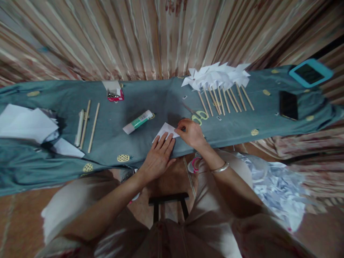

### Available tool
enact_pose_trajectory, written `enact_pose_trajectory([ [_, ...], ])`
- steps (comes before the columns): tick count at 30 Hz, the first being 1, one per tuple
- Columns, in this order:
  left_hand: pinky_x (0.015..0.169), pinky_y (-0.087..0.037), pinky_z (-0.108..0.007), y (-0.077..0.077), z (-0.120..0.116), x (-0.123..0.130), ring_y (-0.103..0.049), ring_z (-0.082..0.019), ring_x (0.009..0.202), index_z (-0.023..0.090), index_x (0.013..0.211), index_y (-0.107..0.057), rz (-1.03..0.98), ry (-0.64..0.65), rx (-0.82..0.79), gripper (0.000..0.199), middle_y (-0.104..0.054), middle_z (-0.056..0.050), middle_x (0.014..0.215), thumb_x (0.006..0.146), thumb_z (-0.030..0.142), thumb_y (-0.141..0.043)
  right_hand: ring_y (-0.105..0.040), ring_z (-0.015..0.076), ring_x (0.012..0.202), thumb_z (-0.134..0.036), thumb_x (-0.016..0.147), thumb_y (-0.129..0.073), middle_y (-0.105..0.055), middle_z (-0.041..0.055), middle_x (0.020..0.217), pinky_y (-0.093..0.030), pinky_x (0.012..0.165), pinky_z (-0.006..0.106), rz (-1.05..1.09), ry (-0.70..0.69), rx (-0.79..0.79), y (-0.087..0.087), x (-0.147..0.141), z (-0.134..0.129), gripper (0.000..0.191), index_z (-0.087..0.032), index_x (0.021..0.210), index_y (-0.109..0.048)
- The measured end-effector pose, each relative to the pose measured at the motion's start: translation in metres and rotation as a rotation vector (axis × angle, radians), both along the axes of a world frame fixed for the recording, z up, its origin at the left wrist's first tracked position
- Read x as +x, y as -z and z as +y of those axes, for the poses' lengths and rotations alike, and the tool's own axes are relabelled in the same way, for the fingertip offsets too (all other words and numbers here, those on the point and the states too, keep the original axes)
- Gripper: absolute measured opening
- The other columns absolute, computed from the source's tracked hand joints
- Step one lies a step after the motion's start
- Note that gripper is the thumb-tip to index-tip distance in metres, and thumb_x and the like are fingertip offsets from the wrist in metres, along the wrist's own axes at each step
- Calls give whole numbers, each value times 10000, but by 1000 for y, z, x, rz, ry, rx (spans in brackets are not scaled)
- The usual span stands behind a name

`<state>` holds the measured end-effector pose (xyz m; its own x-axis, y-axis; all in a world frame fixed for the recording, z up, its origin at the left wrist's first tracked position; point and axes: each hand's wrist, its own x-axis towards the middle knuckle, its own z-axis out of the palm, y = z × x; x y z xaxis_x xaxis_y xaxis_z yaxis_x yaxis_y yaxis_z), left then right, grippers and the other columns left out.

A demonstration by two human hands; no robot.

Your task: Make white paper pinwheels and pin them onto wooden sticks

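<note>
Your light trousers (215, 200) fill the bottom of the frame, with a dark bar (168, 197) between your legs and crumpled white scraps (282, 190) at lower right. Just above, near the center, your left hand (156, 160) is open and palm down, its fingers spread on a small white paper (165, 129) lying at the cloth's near side. Your right hand (191, 132), its wrist in a bangle (220, 167), is curled, thumb and forefinger pinching that paper's right corner. Left of center on the green cloth (113, 132) you have a glue stick (138, 122); farther left, two wooden sticks (94, 127) beside a whitish tube (79, 128), then white sheets (27, 123). Scissors (199, 116) sit just beyond your right hand, and a phone (288, 105) lies at right. Farther off are an open red box (115, 94) at upper left, white pinwheels (217, 76) on sticks at upper right, a blue-framed device (310, 73) and the striped curtain (134, 39).
</note>
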<state>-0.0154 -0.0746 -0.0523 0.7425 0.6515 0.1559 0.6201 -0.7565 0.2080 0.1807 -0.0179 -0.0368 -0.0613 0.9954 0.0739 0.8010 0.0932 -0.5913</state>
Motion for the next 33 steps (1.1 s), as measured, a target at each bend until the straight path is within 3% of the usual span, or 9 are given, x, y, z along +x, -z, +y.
enact_pose_trajectory([
  [15,1200,-265,-587,2,0,1,-248,-377,1504,35,1478,-381,6,-9,-2,631,-367,-240,1572,958,370,-503,-644,200,800,-211,813,-666,-703,56,850,-462,756,318,-18,17,1,-1,-2,0,130,-201,685,-643],
  [25,1202,-270,-561,1,0,1,-280,-373,1494,40,1470,-398,28,-19,13,630,-387,-230,1565,940,349,-542,-668,227,926,-291,779,-753,-718,66,948,-485,865,337,0,-20,6,-6,7,-9,120,-211,789,-663],
  [33,1194,-279,-557,4,0,2,-272,-358,1500,59,1491,-380,34,-33,36,622,-392,-222,1564,949,335,-507,-651,213,901,-296,807,-724,-705,70,985,-499,853,343,-23,-35,34,-3,9,-13,113,-207,854,-673],
])
